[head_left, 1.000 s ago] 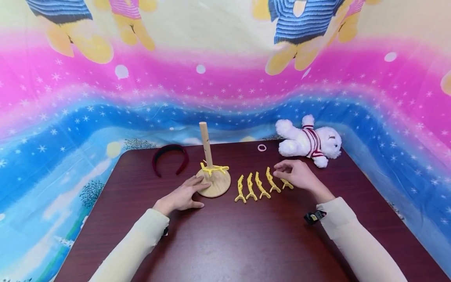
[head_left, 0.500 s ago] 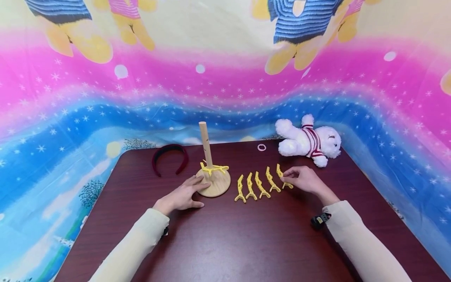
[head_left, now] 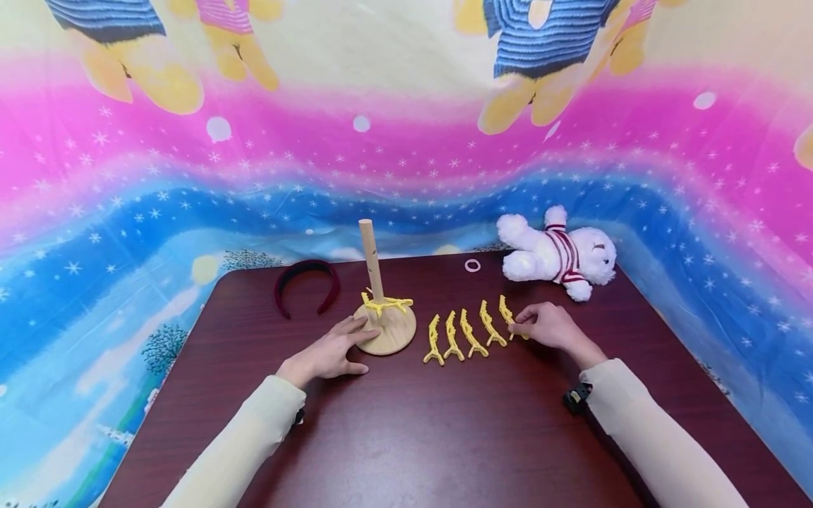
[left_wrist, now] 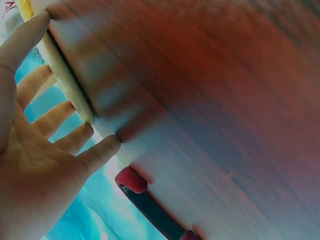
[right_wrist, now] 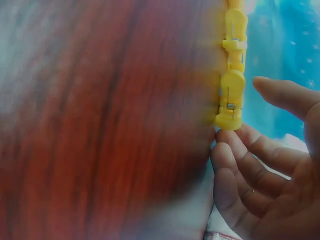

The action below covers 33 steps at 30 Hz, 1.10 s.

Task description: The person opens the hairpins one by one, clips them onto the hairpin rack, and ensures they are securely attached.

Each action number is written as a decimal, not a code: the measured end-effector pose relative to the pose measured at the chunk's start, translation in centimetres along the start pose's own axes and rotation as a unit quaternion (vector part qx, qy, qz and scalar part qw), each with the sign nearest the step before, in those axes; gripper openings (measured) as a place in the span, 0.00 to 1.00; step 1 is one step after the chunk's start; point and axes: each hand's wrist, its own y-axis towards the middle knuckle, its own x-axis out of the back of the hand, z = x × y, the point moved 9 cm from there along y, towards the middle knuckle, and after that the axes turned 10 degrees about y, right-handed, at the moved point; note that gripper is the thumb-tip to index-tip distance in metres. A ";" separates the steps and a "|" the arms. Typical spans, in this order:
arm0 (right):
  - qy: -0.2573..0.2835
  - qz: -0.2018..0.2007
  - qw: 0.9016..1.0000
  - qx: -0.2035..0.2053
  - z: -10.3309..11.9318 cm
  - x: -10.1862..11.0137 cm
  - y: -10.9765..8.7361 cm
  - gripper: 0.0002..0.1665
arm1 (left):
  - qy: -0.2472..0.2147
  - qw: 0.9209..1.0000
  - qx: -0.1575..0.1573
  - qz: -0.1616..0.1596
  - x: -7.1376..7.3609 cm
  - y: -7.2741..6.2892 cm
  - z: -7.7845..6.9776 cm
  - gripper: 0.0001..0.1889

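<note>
In the head view my left hand [head_left: 324, 353] rests with spread fingers against the round wooden base [head_left: 395, 337] of a stand with an upright post [head_left: 373, 261]. The left wrist view has its fingertips along the base's rim [left_wrist: 82, 106]. Yellow hair clips [head_left: 399, 305] lie on the base around the post. To the right, several more yellow alligator hair clips [head_left: 466, 331] form a row on the table. My right hand [head_left: 551, 326] is at the rightmost clip [head_left: 504, 308]; in the right wrist view its fingertips meet the clip's end [right_wrist: 231, 100], while the thumb stands apart.
A dark red headband [head_left: 308, 264] lies behind and left of the stand. At the table's back are a small pale pink ring [head_left: 472, 260] and, further right, a white plush bear [head_left: 530, 264] in a striped top. A printed cloth [head_left: 406, 155] hangs behind the table.
My right hand has moved slightly right and toward me, uncovering most of the rightmost clip, which now lines up with the row. The left hand and the stand have stayed in place.
</note>
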 end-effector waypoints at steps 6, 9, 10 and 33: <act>-0.031 0.004 0.999 -0.017 0.2 0.1 -0.1 0.22 | -0.002 1.000 0.003 0.005 -0.2 0.1 0.1 0.39; -0.038 0.006 0.999 -0.029 -0.3 0.3 -0.1 0.22 | -0.005 1.000 0.003 0.005 -0.1 0.1 0.0 0.39; -0.040 0.007 0.999 -0.031 -0.4 0.4 -0.1 0.23 | -0.006 1.000 0.003 0.006 -0.1 0.1 0.0 0.39; -0.084 0.009 0.994 -0.068 -1.4 0.6 -0.8 0.23 | -0.005 1.000 0.014 0.011 -0.2 0.1 0.0 0.39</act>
